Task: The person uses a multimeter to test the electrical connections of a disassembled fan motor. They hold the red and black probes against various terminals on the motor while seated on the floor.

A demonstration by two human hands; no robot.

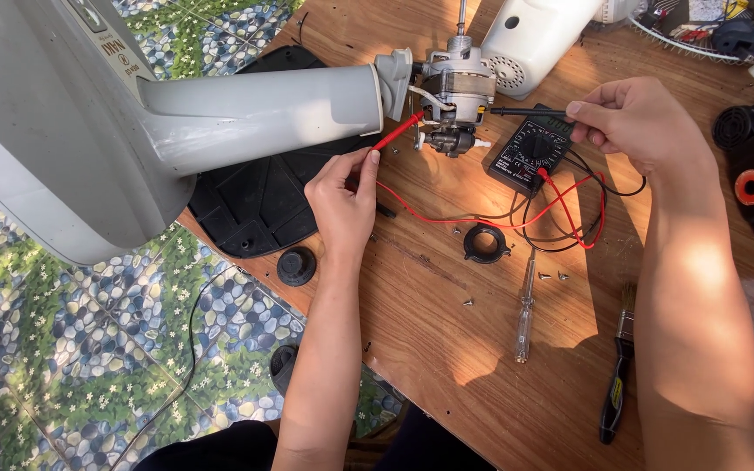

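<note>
The fan stand point(133, 113) lies across the table point(447, 349), its bare motor point(454, 96) between the two hands. The meter point(530, 153) sits just under the right hand point(634, 122), whose fingers pinch the black probe point(530, 112) against the motor's side. The left hand point(342, 196) pinches the red probe point(397, 133), tip at the motor's lower terminals. Best to press both tips firmly, hands steady, leads point(482, 218) slack, dial in sight.

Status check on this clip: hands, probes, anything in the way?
Left hand pinches red probe, tip at fan motor. Right hand holds black probe to the motor's other side. Multimeter just below; leads loop loose across the table, nothing blocking.
</note>
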